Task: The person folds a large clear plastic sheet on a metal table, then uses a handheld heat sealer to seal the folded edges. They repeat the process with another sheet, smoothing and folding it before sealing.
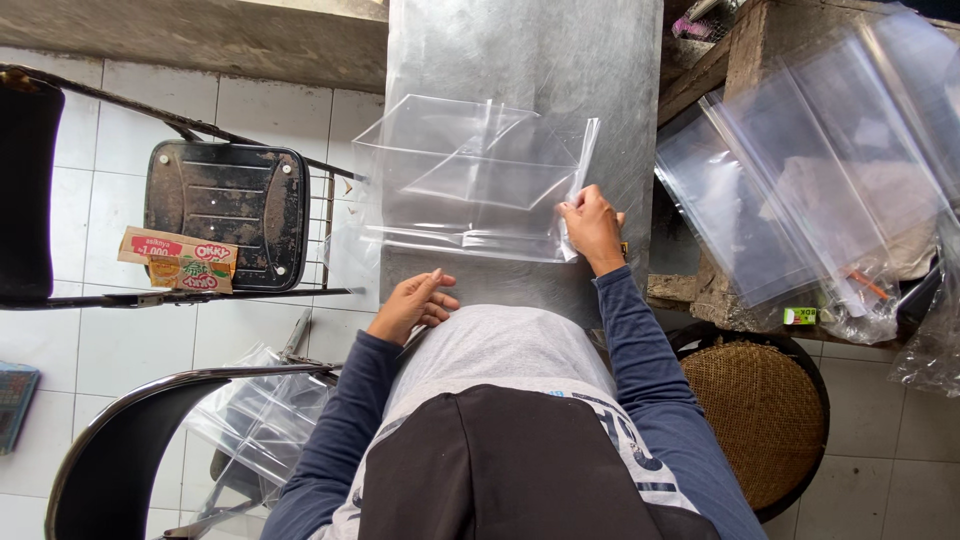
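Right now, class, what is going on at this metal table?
A person sits at a metal-topped table handling clear plastic sheets. The right hand grips the sheets' right edge, while the left hand hovers open near the table's front edge, holding nothing. More clear plastic bags are heaped on a bench to the right, and a small carton lies on a chair.

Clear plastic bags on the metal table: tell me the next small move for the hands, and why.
Probably bring the left hand up to press down the near left edge of the clear plastic bags. Only the right hand grips them, at their right edge, while the left hand hangs free by the table edge. The bags lie fanned and uneven, so a second hold would likely steady them.
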